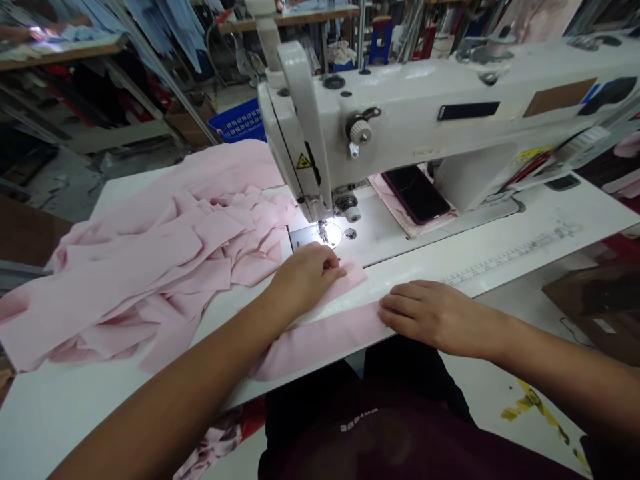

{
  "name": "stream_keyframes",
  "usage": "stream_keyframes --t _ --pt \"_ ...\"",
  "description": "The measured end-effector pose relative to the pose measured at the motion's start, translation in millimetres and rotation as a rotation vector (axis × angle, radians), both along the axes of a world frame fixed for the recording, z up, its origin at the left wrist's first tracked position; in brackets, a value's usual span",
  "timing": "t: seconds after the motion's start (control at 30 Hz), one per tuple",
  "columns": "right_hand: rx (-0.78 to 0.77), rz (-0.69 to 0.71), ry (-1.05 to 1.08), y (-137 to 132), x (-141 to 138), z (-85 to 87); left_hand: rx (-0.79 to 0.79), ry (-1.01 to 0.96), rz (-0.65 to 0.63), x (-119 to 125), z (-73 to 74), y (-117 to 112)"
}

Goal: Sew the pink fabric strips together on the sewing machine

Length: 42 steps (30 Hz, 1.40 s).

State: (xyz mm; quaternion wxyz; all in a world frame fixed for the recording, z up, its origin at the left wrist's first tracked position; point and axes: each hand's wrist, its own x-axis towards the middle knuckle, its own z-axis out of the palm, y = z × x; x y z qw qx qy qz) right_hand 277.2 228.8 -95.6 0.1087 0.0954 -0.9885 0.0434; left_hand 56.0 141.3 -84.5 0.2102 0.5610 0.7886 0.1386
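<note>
A long pink fabric strip (320, 337) lies along the front edge of the white sewing table (500, 247). My left hand (307, 273) rests on its far end just in front of the needle (323, 233), fingers curled and pinching the cloth. My right hand (435, 313) lies flat on the strip's near end, fingers stretched out and pressing it down. The white sewing machine (400, 113) stands behind both hands, its lamp lighting the needle plate.
A heap of pink fabric pieces (150, 260) covers the table's left half. A dark phone (417, 193) lies on pink cloth under the machine arm. A blue basket (240, 123) stands behind the table. Shelves and hanging garments fill the background.
</note>
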Motion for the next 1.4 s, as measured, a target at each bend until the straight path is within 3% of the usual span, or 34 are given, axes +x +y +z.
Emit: stream_keyframes --t 0.17,0.3,0.67,0.8,0.93,1.2,1.4 --pt "-0.022 -0.017 0.039 -2 -6 -2.1 0.166 -0.103 0.029 -2 -2.1 -3" --pt "-0.062 -0.005 0.112 -4 -10 -3.1 0.211 -0.181 0.014 -1 -6.7 -9" --pt "-0.218 0.060 0.059 0 -19 -5.0 0.239 -0.165 -0.093 -5 -10.4 -15" --pt "-0.233 0.091 0.021 6 -24 -0.1 0.337 -0.092 -0.150 -7 -10.0 -13" --pt "-0.351 0.058 -0.001 10 -22 1.6 0.421 -0.093 -0.161 -7 -6.2 -13" --pt "-0.358 -0.022 0.066 6 -18 -4.7 0.333 -0.184 -0.203 -2 -4.8 -14" --pt "-0.465 -0.043 -0.117 11 -14 8.3 0.260 -0.224 -0.127 -2 -3.0 -13"
